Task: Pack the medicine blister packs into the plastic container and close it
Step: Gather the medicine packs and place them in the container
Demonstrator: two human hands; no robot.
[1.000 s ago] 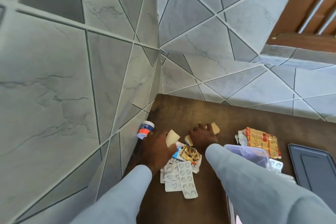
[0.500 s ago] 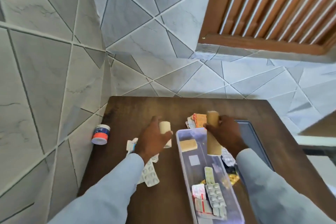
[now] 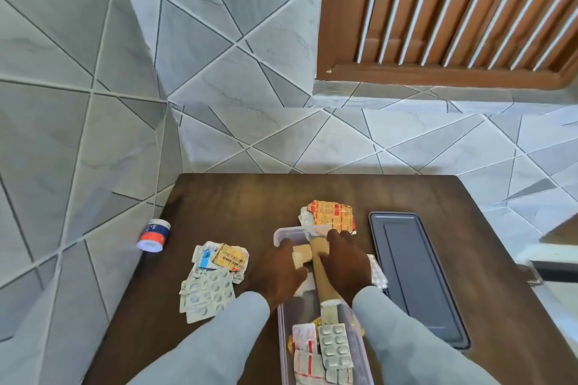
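Observation:
The clear plastic container lies lengthwise in the middle of the brown table. Both hands are over its far end. My left hand holds a small tan roll just inside the container. My right hand grips a long tan roll that lies along the container. Silver and red-white blister packs fill the container's near end. A loose pile of blister packs lies on the table to the left. Orange foil packs lie just beyond the container.
The container's dark grey lid lies flat on the table to the right. A small white, blue and red tub rests on its side at the table's left edge against the tiled wall. A brown slatted shutter is on the far wall.
Both hands carried tan rolls from the left pile to the container. The right hand has laid the long roll down into it, and the left hand has moved in over its far end.

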